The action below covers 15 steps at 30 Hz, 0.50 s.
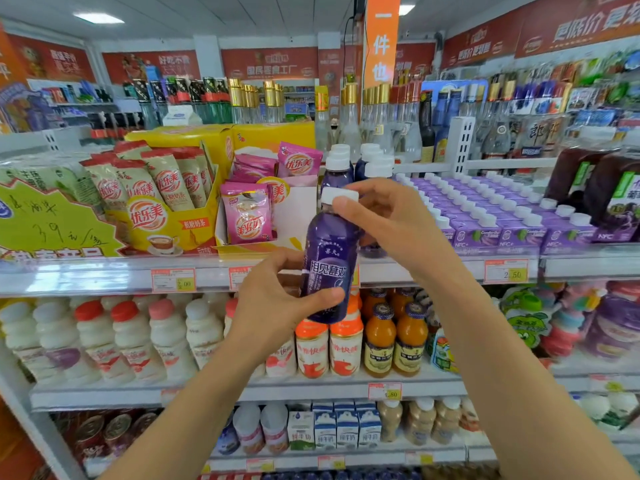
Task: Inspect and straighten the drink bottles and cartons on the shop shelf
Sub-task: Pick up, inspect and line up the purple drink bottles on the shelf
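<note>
— While the left hand (277, 299) grips its lower body, where is the purple bottle (329, 268)?
— Nearly upright, in front of the shelf edge (104, 275); the right hand (384, 216) pinches its white cap (337, 195).
— Around that bottle?
— Matching bottles (337, 169) just behind, partly hidden; purple cartons (485, 216) to its right, pink sachets (246, 216) to its left, orange-capped bottles (329, 344) below.

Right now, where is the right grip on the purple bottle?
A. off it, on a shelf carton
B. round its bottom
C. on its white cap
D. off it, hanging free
C: the right grip pinches the white cap of the purple bottle, thumb in front and fingers behind, while the left grip holds the bottle's lower half.
</note>
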Tool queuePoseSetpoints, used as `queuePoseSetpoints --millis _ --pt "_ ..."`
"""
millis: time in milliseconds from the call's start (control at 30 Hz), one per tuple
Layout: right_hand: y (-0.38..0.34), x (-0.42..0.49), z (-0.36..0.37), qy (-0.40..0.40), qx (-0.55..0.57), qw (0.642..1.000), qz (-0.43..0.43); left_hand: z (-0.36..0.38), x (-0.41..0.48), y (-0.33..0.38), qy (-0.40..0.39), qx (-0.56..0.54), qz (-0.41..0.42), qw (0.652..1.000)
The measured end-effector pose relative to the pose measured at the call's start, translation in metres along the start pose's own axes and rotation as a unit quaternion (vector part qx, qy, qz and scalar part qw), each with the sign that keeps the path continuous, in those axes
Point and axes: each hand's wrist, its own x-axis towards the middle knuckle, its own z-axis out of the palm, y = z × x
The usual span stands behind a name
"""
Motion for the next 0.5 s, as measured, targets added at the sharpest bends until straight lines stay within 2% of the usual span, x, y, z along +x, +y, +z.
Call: queuePoseSetpoints --millis 133,200,300,400,500 --pt "-0.025 0.025 -0.015 -0.05 -0.104 0.989 -0.088 0.009 0.025 0.013 0.066 0.021 0.072 0.995" --pt "-0.036 0.038 -0.019 -0.037 -0.162 0.977 -0.134 0.012 0.042 0.018 0.082 0.024 0.096 0.992" --pt "-0.039 0.06 -0.024 0.017 -0.215 0.963 -0.163 0.013 0.067 0.021 0.031 0.045 0.13 0.99" --pt "-0.029 0.077 -0.024 0.034 -0.247 0.957 -0.146 0.007 0.087 0.012 -0.018 0.175 0.169 0.97" --pt "-0.014 0.089 -0.02 0.037 -0.261 0.956 -0.133 0.0 0.095 -0.001 -0.034 0.246 0.208 0.946"
